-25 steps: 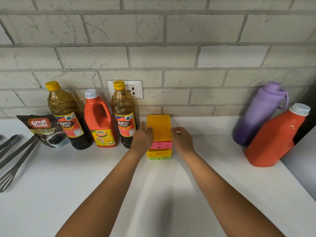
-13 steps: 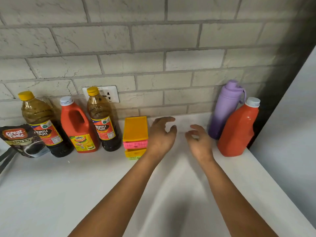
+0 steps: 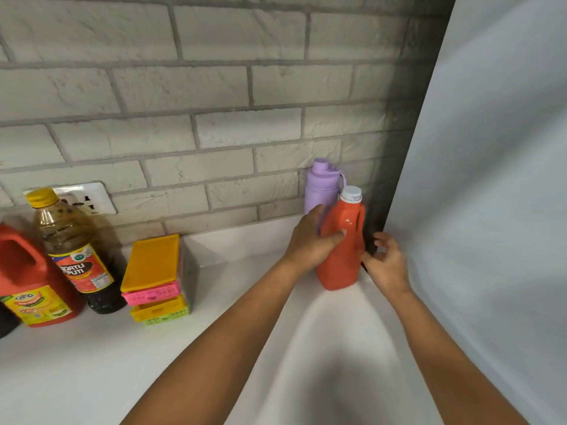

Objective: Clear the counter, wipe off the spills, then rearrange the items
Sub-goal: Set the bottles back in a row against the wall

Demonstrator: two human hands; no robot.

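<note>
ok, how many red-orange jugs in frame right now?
2. One red-orange jug stands at the right in front of the purple bottle, gripped by the left hand; one labelled jug is cut off at the left edge.

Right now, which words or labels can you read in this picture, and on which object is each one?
"DATU PUTI": label of the dark bottle with yellow cap.
"UFC": label of the red jug at the left edge.
Small print on both labels: too blurred to read.
Orange bottle in the corner: no text visible.
</note>
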